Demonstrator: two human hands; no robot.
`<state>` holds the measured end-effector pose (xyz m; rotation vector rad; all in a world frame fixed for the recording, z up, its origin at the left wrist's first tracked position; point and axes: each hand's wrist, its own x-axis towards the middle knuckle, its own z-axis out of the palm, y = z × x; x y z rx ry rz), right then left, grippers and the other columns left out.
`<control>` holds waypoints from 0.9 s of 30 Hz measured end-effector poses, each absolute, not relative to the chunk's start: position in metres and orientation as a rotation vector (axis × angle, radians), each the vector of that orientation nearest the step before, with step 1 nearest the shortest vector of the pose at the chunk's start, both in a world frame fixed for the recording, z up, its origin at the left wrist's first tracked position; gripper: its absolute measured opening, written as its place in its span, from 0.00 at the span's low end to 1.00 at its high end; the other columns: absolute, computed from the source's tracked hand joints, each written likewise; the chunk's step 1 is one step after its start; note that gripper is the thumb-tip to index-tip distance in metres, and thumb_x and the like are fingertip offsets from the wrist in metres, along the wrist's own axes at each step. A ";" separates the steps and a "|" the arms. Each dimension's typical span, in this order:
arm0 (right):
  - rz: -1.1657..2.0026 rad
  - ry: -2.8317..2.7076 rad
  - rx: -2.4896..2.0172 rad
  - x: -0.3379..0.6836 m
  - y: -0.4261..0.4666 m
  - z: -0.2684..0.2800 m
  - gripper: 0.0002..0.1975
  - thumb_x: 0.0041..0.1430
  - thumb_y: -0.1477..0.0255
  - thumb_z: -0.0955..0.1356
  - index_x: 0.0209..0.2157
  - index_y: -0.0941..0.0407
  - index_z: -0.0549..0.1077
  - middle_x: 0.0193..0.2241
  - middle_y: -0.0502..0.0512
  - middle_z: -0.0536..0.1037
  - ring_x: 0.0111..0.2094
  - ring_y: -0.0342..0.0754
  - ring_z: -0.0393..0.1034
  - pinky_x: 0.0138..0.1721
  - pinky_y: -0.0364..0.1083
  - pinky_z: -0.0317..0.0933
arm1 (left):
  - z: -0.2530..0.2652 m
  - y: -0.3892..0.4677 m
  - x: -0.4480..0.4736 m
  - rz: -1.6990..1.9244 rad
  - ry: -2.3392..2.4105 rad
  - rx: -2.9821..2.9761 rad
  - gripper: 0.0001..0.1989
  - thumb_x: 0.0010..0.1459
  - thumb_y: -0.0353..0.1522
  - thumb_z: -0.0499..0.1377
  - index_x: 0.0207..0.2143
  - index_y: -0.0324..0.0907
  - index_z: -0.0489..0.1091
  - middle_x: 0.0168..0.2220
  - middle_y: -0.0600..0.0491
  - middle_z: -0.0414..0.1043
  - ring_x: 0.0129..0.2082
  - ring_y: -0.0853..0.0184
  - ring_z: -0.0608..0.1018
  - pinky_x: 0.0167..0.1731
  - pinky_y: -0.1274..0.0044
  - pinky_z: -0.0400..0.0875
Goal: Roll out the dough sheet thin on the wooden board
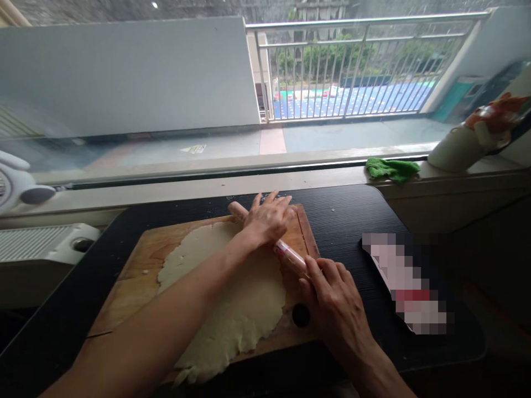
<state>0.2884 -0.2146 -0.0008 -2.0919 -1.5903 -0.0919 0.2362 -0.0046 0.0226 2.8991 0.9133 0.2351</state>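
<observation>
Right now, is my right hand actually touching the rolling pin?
Touching. The head view shows the right hand with its fingers curled around the near end of the rolling pin, no gap visible.

Dough (249, 296) partly behind left forearm (178, 304), object (404, 282) pixelated, white appliance (16, 179) cropped at left

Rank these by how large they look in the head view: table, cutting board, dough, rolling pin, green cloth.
1. Table
2. Cutting board, judged by its whole outline
3. Dough
4. Rolling pin and green cloth, unranked: the first is partly covered, so their order is unsure
</observation>
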 end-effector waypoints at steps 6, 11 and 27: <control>-0.072 -1.675 -1.936 0.279 -0.220 -0.004 0.19 0.61 0.71 0.61 0.54 0.57 0.63 0.41 0.58 0.70 0.40 0.50 0.62 0.41 0.50 0.59 | 0.019 -0.024 0.176 0.300 0.959 2.955 0.25 0.63 0.42 0.39 0.57 0.43 0.60 0.59 0.52 0.60 0.63 0.61 0.51 0.60 0.60 0.39; -0.071 -1.559 -2.052 0.299 -0.215 -0.004 0.18 0.62 0.68 0.60 0.52 0.57 0.65 0.42 0.58 0.69 0.41 0.51 0.62 0.43 0.51 0.58 | 0.019 -0.005 0.233 0.297 0.963 2.901 0.26 0.63 0.43 0.37 0.57 0.42 0.59 0.58 0.51 0.62 0.62 0.60 0.55 0.59 0.58 0.43; 0.050 -1.573 -1.987 0.288 -0.220 -0.003 0.18 0.62 0.69 0.61 0.53 0.55 0.64 0.42 0.57 0.69 0.41 0.51 0.61 0.42 0.51 0.58 | 0.020 -0.018 0.191 0.241 0.938 2.983 0.26 0.63 0.42 0.38 0.59 0.44 0.57 0.61 0.52 0.56 0.63 0.60 0.50 0.60 0.59 0.40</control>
